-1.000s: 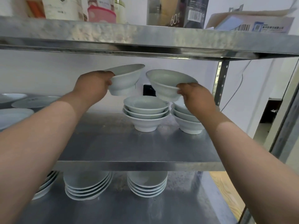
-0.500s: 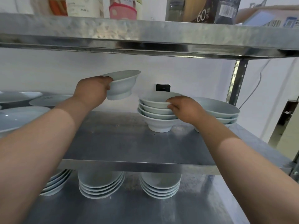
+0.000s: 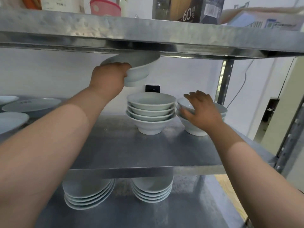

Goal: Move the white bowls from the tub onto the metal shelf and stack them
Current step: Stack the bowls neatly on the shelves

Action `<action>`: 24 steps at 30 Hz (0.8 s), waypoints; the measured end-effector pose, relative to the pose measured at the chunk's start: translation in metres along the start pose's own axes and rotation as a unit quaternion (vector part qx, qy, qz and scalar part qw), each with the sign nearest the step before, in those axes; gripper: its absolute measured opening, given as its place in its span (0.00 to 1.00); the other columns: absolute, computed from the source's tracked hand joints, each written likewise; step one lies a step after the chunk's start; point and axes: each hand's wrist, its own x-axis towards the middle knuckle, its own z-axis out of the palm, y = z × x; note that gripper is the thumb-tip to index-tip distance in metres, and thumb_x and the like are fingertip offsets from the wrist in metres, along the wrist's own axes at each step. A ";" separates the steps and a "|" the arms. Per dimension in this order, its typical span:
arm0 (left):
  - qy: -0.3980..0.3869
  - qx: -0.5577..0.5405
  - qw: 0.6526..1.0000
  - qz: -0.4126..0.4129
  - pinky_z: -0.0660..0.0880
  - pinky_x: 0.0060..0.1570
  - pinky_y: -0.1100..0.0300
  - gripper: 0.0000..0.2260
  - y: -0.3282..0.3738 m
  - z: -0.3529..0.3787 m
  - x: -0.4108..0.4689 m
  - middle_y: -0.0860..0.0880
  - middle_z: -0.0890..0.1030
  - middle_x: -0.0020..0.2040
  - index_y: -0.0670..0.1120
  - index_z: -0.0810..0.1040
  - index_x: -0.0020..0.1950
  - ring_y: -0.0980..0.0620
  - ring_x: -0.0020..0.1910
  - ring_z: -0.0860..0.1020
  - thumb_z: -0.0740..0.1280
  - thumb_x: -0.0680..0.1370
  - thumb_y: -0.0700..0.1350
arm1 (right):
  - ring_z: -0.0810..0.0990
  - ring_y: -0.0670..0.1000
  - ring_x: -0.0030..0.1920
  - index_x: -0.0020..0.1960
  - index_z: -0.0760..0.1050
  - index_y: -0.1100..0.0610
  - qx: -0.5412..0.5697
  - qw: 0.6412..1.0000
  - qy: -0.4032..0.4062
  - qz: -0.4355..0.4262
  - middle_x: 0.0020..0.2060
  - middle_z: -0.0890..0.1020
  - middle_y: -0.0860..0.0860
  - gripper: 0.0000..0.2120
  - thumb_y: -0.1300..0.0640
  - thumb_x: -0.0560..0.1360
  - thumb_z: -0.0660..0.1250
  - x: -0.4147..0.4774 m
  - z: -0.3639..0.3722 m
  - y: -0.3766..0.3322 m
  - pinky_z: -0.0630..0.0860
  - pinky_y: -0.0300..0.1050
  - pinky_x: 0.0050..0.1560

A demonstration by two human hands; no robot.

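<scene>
My left hand (image 3: 110, 78) grips a white bowl (image 3: 139, 71) by its near rim and holds it tilted, high up just under the upper shelf. Below it, a stack of several white bowls (image 3: 150, 111) stands on the metal shelf (image 3: 148, 152). To its right stands a second bowl stack (image 3: 192, 129). My right hand (image 3: 202, 109) lies on top of that stack with fingers spread, covering most of it. The tub is out of view.
The upper shelf edge (image 3: 148, 33) hangs low over the held bowl, with boxes on top. Flat plates (image 3: 31, 104) sit at the shelf's left. Two bowl stacks (image 3: 88, 193) (image 3: 151, 190) stand on the lower shelf. An upright post (image 3: 223, 83) bounds the right.
My right hand let go of its bowl and moved from the middle stack's rim to the right stack. My left hand lifted its bowl higher, closer to the upper shelf.
</scene>
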 end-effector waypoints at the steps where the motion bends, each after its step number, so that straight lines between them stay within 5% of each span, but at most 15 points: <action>1: -0.004 -0.005 1.000 0.010 0.62 0.38 0.56 0.11 0.017 -0.001 0.006 0.41 0.79 0.51 0.46 0.76 0.58 0.39 0.47 0.77 0.60 0.78 0.38 | 0.65 0.60 0.73 0.72 0.70 0.55 -0.015 0.999 0.004 0.040 0.71 0.72 0.57 0.33 0.36 0.74 0.61 -0.008 -0.004 0.014 0.60 0.58 0.73; 5: -0.013 -0.056 0.996 0.062 0.61 0.38 0.57 0.13 0.089 0.001 0.025 0.44 0.79 0.52 0.47 0.76 0.58 0.41 0.49 0.77 0.62 0.75 0.36 | 0.54 0.58 0.77 0.79 0.55 0.53 0.057 0.972 -0.045 0.223 0.77 0.57 0.57 0.47 0.32 0.70 0.68 -0.040 -0.014 0.050 0.56 0.54 0.76; 9: -0.018 -0.088 0.990 0.110 0.63 0.40 0.57 0.13 0.157 0.009 0.039 0.45 0.80 0.56 0.49 0.75 0.58 0.40 0.53 0.78 0.60 0.75 0.39 | 0.69 0.52 0.70 0.75 0.59 0.48 0.208 0.936 -0.039 0.281 0.71 0.67 0.50 0.53 0.26 0.60 0.73 -0.053 -0.004 0.069 0.70 0.55 0.69; 12: -0.034 -0.104 0.985 0.131 0.66 0.40 0.56 0.13 0.193 0.024 0.044 0.46 0.80 0.56 0.50 0.75 0.59 0.40 0.53 0.78 0.59 0.77 0.40 | 0.69 0.53 0.71 0.75 0.59 0.48 0.205 0.940 -0.064 0.264 0.72 0.66 0.51 0.50 0.30 0.61 0.75 -0.058 -0.002 0.074 0.69 0.54 0.70; 15: -0.050 -0.102 0.983 0.146 0.71 0.40 0.55 0.14 0.210 0.040 0.045 0.46 0.80 0.53 0.48 0.75 0.59 0.41 0.50 0.78 0.60 0.75 0.37 | 0.66 0.61 0.72 0.69 0.66 0.48 0.077 0.979 -0.061 0.177 0.74 0.60 0.58 0.43 0.37 0.60 0.79 -0.064 -0.005 0.083 0.70 0.55 0.68; 19: -0.050 -0.097 0.984 0.138 0.64 0.38 0.57 0.14 0.215 0.040 0.051 0.45 0.79 0.53 0.47 0.75 0.59 0.42 0.50 0.77 0.61 0.75 0.38 | 0.72 0.59 0.66 0.61 0.72 0.51 -0.055 0.994 -0.089 0.010 0.62 0.75 0.53 0.29 0.47 0.64 0.77 -0.050 -0.015 0.098 0.64 0.59 0.69; 22: -0.030 -0.093 0.986 0.133 0.63 0.39 0.58 0.14 0.214 0.036 0.056 0.46 0.79 0.54 0.47 0.75 0.59 0.42 0.50 0.77 0.61 0.75 0.38 | 0.78 0.57 0.48 0.50 0.69 0.51 -0.112 0.976 -0.185 -0.025 0.43 0.77 0.49 0.20 0.49 0.66 0.75 -0.027 -0.030 0.090 0.71 0.49 0.49; 24: -0.021 -0.091 0.987 0.129 0.64 0.39 0.57 0.14 0.213 0.036 0.059 0.46 0.79 0.53 0.47 0.75 0.59 0.41 0.50 0.77 0.61 0.75 0.38 | 0.76 0.56 0.44 0.47 0.68 0.52 -0.113 0.969 -0.216 -0.023 0.40 0.76 0.49 0.18 0.49 0.67 0.75 -0.019 -0.035 0.085 0.71 0.46 0.39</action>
